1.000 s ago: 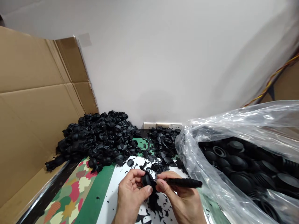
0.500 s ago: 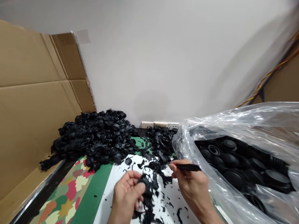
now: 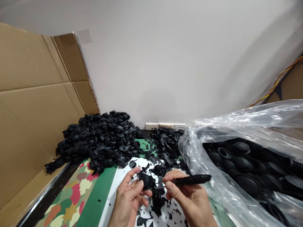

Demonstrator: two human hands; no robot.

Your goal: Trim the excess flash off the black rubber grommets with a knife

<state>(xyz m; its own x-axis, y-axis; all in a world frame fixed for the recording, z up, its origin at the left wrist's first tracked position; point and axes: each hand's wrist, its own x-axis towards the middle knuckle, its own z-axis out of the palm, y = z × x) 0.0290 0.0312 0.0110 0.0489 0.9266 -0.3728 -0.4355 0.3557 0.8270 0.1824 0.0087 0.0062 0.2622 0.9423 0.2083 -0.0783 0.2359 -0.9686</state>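
My left hand (image 3: 129, 197) pinches a small black rubber part (image 3: 145, 181) between thumb and fingers, just above the white sheet (image 3: 113, 201). My right hand (image 3: 187, 197) grips a black-handled knife (image 3: 189, 180), its blade end pointing left and touching the rubber part. Black trimmings (image 3: 157, 201) lie scattered on the sheet under both hands.
A big heap of black rubber parts (image 3: 99, 142) lies at the back left against a cardboard panel (image 3: 30, 110). A smaller heap of scraps (image 3: 167, 143) sits by the wall sockets (image 3: 165, 126). A clear plastic bag (image 3: 236, 151) full of black parts fills the right side.
My hands came apart half a second ago, the knife drawn right. Now they are together again, with the blade back on the part held by my left hand.
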